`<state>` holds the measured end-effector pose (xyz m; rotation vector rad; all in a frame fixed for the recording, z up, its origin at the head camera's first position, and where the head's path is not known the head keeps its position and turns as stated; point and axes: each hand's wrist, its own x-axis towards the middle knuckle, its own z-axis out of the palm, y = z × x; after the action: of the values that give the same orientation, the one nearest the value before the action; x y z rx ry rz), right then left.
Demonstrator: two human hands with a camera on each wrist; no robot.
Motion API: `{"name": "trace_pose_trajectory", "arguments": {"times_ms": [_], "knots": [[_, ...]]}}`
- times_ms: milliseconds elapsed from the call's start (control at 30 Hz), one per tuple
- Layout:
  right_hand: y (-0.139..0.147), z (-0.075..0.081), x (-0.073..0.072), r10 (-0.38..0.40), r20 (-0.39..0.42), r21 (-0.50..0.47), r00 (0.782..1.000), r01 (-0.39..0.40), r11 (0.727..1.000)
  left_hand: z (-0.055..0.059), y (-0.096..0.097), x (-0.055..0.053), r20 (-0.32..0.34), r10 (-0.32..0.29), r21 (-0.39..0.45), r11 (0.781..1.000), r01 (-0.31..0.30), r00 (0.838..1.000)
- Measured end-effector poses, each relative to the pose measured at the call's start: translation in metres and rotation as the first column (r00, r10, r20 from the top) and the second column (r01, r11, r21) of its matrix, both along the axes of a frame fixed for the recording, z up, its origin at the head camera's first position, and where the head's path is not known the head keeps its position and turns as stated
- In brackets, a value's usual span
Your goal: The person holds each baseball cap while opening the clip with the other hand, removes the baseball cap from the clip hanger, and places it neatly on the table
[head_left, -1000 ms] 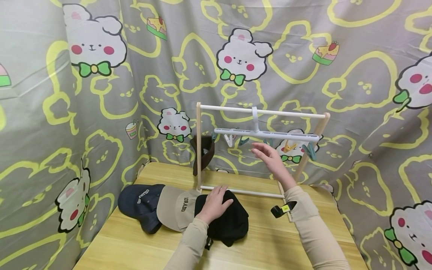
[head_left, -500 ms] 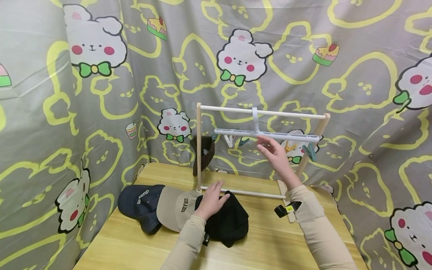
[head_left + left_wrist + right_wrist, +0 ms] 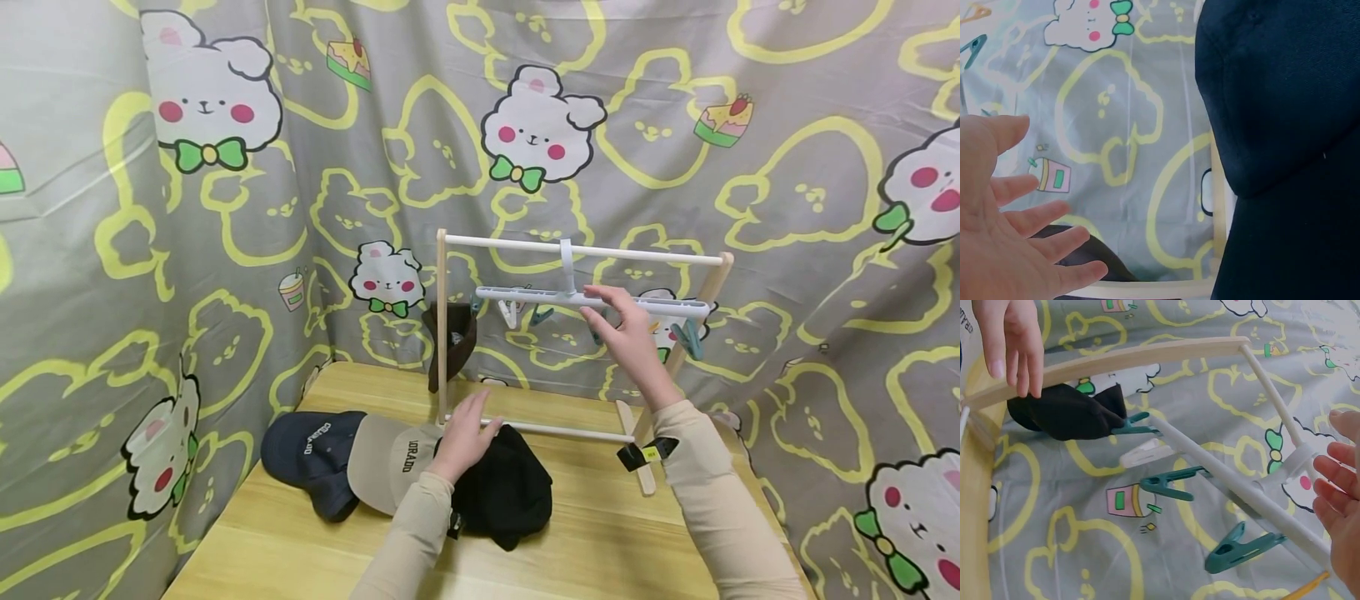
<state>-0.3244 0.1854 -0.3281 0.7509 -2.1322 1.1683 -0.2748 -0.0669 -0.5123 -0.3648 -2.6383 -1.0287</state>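
My left hand (image 3: pixel 463 437) is at the upper left of the black cap (image 3: pixel 521 492), overlapping it in the head view. Its fingers are spread and straight in the left wrist view, apart from the cap's dark cloth (image 3: pixel 1279 94). My right hand (image 3: pixel 628 342) is raised by the middle of the pale hanger (image 3: pixel 525 294), fingers relaxed and thumb apart, holding nothing. Below the hanger bar dangle teal clips (image 3: pixel 1241 553), a white clip (image 3: pixel 1147 453) and an orange clip (image 3: pixel 1307 587). A dark brown cap (image 3: pixel 456 354) hangs from the teal clip at its left end.
The hanger hooks over the top bar (image 3: pixel 495 242) of a small wooden rack (image 3: pixel 442 333) on the wood table (image 3: pixel 592 542). Left of the black cap lie a beige cap (image 3: pixel 375 462) and a navy cap (image 3: pixel 300 454). Patterned curtain (image 3: pixel 420 50) surrounds the table.
My right hand has risen and moved right along the hanger, its thumb and fingers parting. My left hand has shifted slightly left and up over the black cap. The caps stay in place.
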Motion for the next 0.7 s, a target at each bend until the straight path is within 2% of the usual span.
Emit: {"name": "trace_pose_trajectory", "arguments": {"times_ms": [100, 233, 333, 400, 500, 567, 700], "knots": [[0.002, 0.005, -0.002, -0.016, -0.052, 0.018, 0.999, 0.017, 1.0, 0.0, 0.0, -0.002, 0.004, 0.019, 0.017, 1.0, -0.019, 1.0], [0.005, 0.01, -0.003, -0.065, -0.079, 0.077, 0.995, 0.071, 0.994, 0.001, -0.001, -0.004, -0.014, 0.038, 0.039, 0.999, -0.038, 0.999], [0.008, 0.012, -0.004, -0.125, -0.127, 0.172, 0.984, 0.146, 0.974, 0.002, -0.001, -0.006, -0.04, 0.051, 0.06, 0.997, -0.048, 0.998], [0.011, 0.012, -0.005, -0.183, -0.19, 0.264, 0.964, 0.23, 0.937, 0.003, -0.002, -0.007, -0.061, 0.062, 0.065, 0.996, -0.058, 0.996], [0.014, 0.011, -0.005, -0.263, -0.3, 0.381, 0.917, 0.368, 0.848, 0.005, -0.003, -0.008, -0.082, 0.083, 0.072, 0.994, -0.077, 0.993], [0.015, 0.011, -0.005, -0.301, -0.345, 0.424, 0.889, 0.434, 0.795, 0.006, -0.003, -0.008, -0.084, 0.093, 0.076, 0.993, -0.086, 0.992], [0.017, 0.01, -0.004, -0.349, -0.378, 0.464, 0.857, 0.502, 0.73, 0.008, -0.003, -0.008, -0.065, 0.098, 0.086, 0.992, -0.092, 0.993]]}}
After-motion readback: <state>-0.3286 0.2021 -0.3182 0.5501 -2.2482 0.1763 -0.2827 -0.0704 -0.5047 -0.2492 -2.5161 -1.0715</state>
